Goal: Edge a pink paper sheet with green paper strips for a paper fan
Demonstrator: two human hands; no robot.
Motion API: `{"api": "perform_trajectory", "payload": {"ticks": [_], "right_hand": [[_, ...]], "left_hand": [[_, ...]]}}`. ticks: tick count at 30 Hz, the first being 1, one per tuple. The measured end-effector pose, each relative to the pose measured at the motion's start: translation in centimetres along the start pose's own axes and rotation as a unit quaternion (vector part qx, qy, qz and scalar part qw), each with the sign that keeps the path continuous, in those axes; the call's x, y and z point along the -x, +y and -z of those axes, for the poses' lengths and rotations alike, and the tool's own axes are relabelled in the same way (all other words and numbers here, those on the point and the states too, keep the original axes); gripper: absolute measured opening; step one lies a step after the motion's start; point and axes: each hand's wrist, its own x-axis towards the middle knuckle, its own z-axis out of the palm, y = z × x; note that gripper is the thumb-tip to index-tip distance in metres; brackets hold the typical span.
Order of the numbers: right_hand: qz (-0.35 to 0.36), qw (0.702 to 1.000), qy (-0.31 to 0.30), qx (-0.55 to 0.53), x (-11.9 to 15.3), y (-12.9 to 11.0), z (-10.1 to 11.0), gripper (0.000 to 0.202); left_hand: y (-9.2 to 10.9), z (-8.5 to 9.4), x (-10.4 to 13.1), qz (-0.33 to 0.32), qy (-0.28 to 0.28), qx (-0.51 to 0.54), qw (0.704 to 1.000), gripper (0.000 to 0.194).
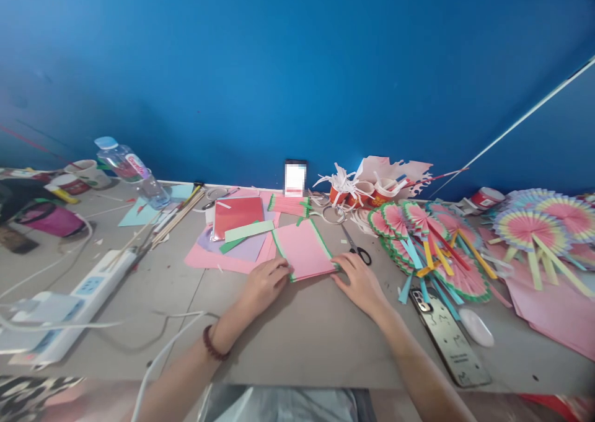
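A squarish pink paper stack (pixel 304 248) with green side edges lies flat on the table in front of me. My left hand (pixel 266 284) is closed at its near left corner, fingertips on the edge. At the near right corner my right hand (pixel 360 281) pinches the paper between thumb and fingers. Black-handled scissors (pixel 357 248) lie just beyond my right hand. Behind the stack is a pleated pink paper strip (pixel 290 205) with green ends. To the left, a pale green strip (pixel 248 230) rests across a red pack (pixel 238 216) and purple and pink sheets.
Finished paper fans (pixel 530 230) crowd the right side, near a phone (pixel 449 335) and a white mouse (pixel 476 328). A power strip (pixel 88 304) with cables and a tilted bottle (pixel 132 168) are on the left. A screen (pixel 295 179) leans against the blue wall.
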Motion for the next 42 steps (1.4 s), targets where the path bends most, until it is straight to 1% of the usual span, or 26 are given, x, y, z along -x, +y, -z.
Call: {"api": "perform_trajectory", "payload": {"ticks": [2, 5, 7, 10, 11, 12, 15, 16, 19, 21, 23, 25, 28, 31, 36, 42], "right_hand": [[0.038, 0.999, -0.001, 0.022, -0.1, 0.4, -0.2, 0.020], [0.067, 0.997, -0.013, 0.047, -0.1, 0.6, -0.5, 0.019], [0.081, 0.994, -0.011, 0.077, 0.1, 0.4, -0.7, 0.020], [0.097, 0.987, -0.018, 0.124, 0.3, -0.1, -1.1, 0.020], [0.098, 0.986, -0.025, 0.133, 0.4, -0.3, -1.3, 0.020], [0.097, 0.985, -0.032, 0.136, 0.4, -0.5, -1.5, 0.020], [0.083, 0.989, -0.050, 0.111, 0.5, -0.6, -1.8, 0.020], [0.073, 0.992, -0.054, 0.088, 0.5, -0.5, -1.8, 0.020], [0.033, 0.997, -0.063, -0.018, 0.4, 0.0, -1.5, 0.019], [0.008, 0.993, -0.068, -0.095, 0.2, 0.3, -1.2, 0.018], [-0.013, 0.986, -0.071, -0.150, 0.0, 0.5, -0.9, 0.018], [-0.037, 0.980, -0.067, -0.183, -0.2, 0.6, -0.8, 0.018], [-0.078, 0.974, -0.048, -0.207, -0.6, 0.7, -1.0, 0.015], [-0.110, 0.970, -0.031, -0.214, -1.0, 0.9, -1.3, 0.013], [-0.149, 0.967, -0.026, -0.206, -1.7, 1.1, -1.5, 0.015], [-0.152, 0.965, -0.035, -0.210, -1.8, 1.2, -1.3, 0.016]], "left_hand": [[-0.3, 0.3, 0.0, 0.014, -0.003, 0.031, 0.999, 0.022], [-0.3, 0.9, 0.0, 0.034, -0.030, 0.059, 0.997, 0.028], [0.1, 1.4, -0.2, 0.045, -0.061, 0.049, 0.996, 0.034], [1.0, 1.9, -0.4, 0.045, -0.114, 0.000, 0.992, 0.047], [1.2, 1.9, -0.5, 0.038, -0.126, -0.015, 0.991, 0.047], [1.3, 1.7, -0.5, 0.026, -0.135, -0.025, 0.990, 0.043], [1.1, 0.9, -0.3, -0.015, -0.162, -0.039, 0.986, 0.021], [0.9, 0.5, -0.2, -0.023, -0.168, -0.044, 0.985, 0.018], [0.2, -0.2, 0.1, -0.035, -0.159, -0.056, 0.985, 0.019], [-0.2, -0.4, 0.1, -0.032, -0.148, -0.047, 0.987, 0.020], [-0.3, -0.5, 0.0, -0.012, -0.136, -0.020, 0.990, 0.021], [-0.4, -0.5, -0.2, 0.012, -0.117, 0.016, 0.993, 0.022], [-0.6, -0.6, -0.6, 0.054, -0.095, 0.065, 0.992, 0.020], [-0.9, -0.7, -0.8, 0.085, -0.097, 0.092, 0.987, 0.019], [-1.1, -0.7, -1.0, 0.092, -0.097, 0.105, 0.985, 0.021], [-1.4, -0.9, -0.9, 0.077, -0.100, 0.101, 0.987, 0.022]]}}
